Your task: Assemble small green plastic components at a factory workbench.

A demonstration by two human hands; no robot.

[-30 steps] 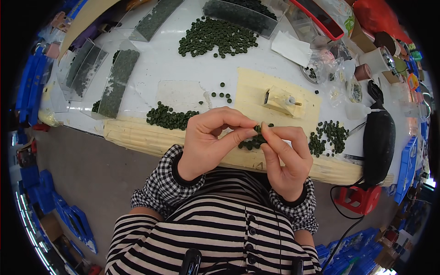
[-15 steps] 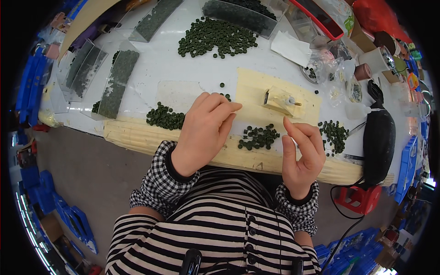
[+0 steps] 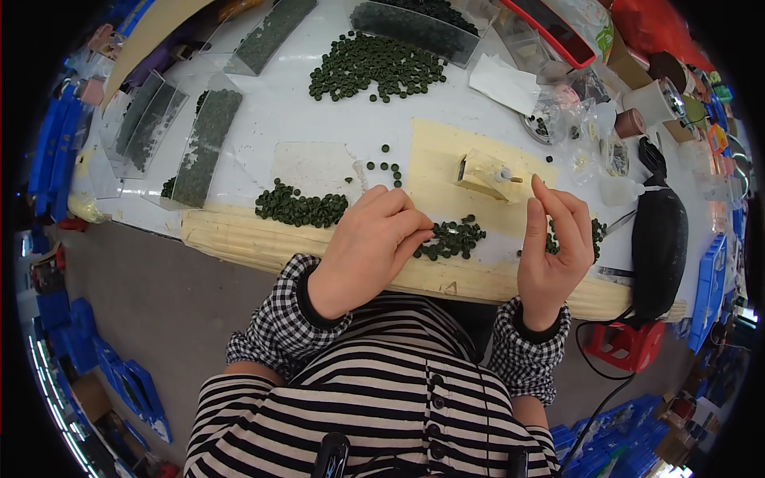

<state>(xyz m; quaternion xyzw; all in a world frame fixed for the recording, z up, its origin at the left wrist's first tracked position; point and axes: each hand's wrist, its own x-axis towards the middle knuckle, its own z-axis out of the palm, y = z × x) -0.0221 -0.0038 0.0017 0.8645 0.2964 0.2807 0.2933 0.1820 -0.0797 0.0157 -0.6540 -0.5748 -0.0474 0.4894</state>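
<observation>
1. Head view: the block [image 3: 484, 177], with a pin at its right end, sits on a yellow sheet [image 3: 437, 147] on the white table [image 3: 271, 95].
2. The left hand [image 3: 368, 245] is to the near left of the block, back of the hand up, wrist low and fingers curled toward the right. Its thumb and index tips are drawn together in a narrow pinch; whether a bead is between them, I cannot tell.
3. Those tips are at the left edge of the middle pile [image 3: 457, 239], dark green beads on the near side of the block.
4. The right hand [image 3: 555, 251] is raised to the near right of the block, fingers pointing away from the body. Thumb and index stand slightly apart, tips near the pin; no bead can be made out between them.
5. Behind that hand, partly hidden, the right pile [image 3: 598, 235] lies to the near right of the block.
6. The left pile [image 3: 299, 207] lies well left of the block; a few loose beads [image 3: 384, 166] sit nearer to it, also left.
7. The large heap [image 3: 374, 68] spreads beyond the block, to the far left.
</observation>
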